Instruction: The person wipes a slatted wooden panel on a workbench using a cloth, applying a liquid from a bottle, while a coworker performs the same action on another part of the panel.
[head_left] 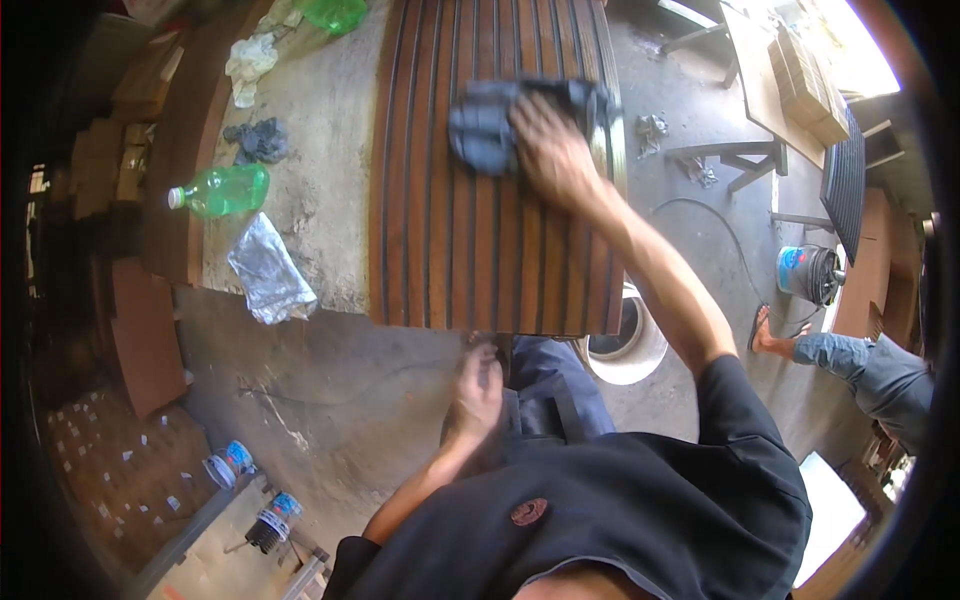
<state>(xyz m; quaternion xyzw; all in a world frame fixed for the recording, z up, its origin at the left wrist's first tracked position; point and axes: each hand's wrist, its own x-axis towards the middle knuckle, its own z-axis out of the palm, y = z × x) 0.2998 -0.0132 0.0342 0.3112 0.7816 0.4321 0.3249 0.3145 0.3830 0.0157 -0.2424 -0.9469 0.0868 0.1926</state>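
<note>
My right hand [552,150] presses a blue-grey cloth [480,130] against a brown wooden panel [490,260] with dark lengthwise grooves. The cloth is bunched and slightly smeared by motion, and part of it sticks out right of the hand. Just below the panel's near edge hangs my left hand [480,392], its fingers loosely bent and somewhat apart, with nothing visible in them. Whether its fingertips touch the panel's edge I cannot tell.
Left of the panel, a worn tabletop [330,190] carries a green bottle [225,190], a silvery packet [270,272] and crumpled rags [258,140]. A white bucket [630,350] stands under the right corner. Another person's leg [830,352] is at the right, near a paint bucket [808,274].
</note>
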